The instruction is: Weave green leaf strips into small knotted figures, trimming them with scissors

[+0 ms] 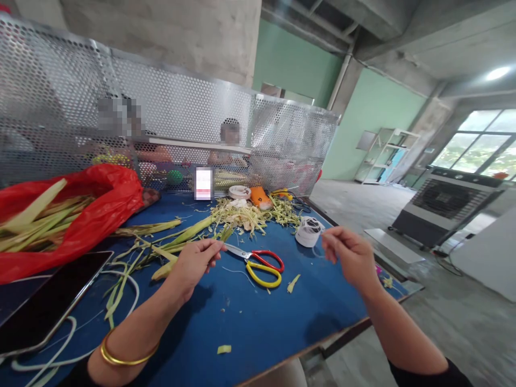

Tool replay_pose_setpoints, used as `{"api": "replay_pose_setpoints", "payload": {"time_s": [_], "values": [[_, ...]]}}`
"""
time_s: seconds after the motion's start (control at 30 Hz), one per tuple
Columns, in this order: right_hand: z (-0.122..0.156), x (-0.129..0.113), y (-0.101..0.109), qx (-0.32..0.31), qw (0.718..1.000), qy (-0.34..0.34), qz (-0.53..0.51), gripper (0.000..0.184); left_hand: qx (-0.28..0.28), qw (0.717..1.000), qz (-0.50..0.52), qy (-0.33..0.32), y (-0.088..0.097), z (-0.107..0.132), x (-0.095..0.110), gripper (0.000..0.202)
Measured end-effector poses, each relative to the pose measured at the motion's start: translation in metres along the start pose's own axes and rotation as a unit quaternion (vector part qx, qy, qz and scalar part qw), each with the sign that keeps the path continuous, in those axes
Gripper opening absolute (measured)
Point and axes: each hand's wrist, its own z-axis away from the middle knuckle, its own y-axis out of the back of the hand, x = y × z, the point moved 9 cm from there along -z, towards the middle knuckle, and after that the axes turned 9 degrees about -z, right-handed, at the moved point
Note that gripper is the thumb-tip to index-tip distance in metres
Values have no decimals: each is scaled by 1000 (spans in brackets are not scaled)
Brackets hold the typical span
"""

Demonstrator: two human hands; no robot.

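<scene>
My left hand [199,263] is pinched closed above the blue tabletop, close to the blade tips of scissors [248,257] with one red and one yellow handle. What its fingertips hold, if anything, is too small to make out. On the right, my right hand [350,252] is also closed in a pinch, beside a white roll of ribbon or tape [308,234]. A thin pale strip hangs between that roll and the fingers, but I cannot tell whether they grip it. Dry corn husks [189,234] lie behind my left hand.
A red plastic bag [121,185] of husks stands at the left, with a dark-screened tablet [52,301] and white cable before it. Husk scraps [242,216] are heaped near an orange packet [260,197]. A perforated metal screen [177,91] borders the table [258,333]; people sit behind it.
</scene>
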Motion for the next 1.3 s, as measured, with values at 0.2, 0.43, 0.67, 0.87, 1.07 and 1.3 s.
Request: {"api": "replay_pose_setpoints", "payload": {"time_s": [0.2, 0.43, 0.67, 0.87, 1.07, 1.3], "values": [[26, -43, -147, -373, 912, 97, 141, 17, 4, 1000, 8, -24, 8, -5, 2, 36], [3, -6, -215, -331, 890, 170, 264, 15, 8, 1000, 13, -25, 21, -12, -1, 34], [53, -8, -226, -319, 808, 325, 373, 11, -90, 994, 12, 65, 0, 0, -10, 25], [107, -20, -231, -315, 763, 407, 390, 13, -214, 969, 17, 126, -34, 14, -25, 18], [122, -11, -219, -338, 782, 373, 367, 14, -243, 962, 47, 116, -45, 17, -25, 18], [60, 63, -146, -292, 834, -8, 469, 28, -197, 969, 76, 125, -33, 7, -29, 19]]}}
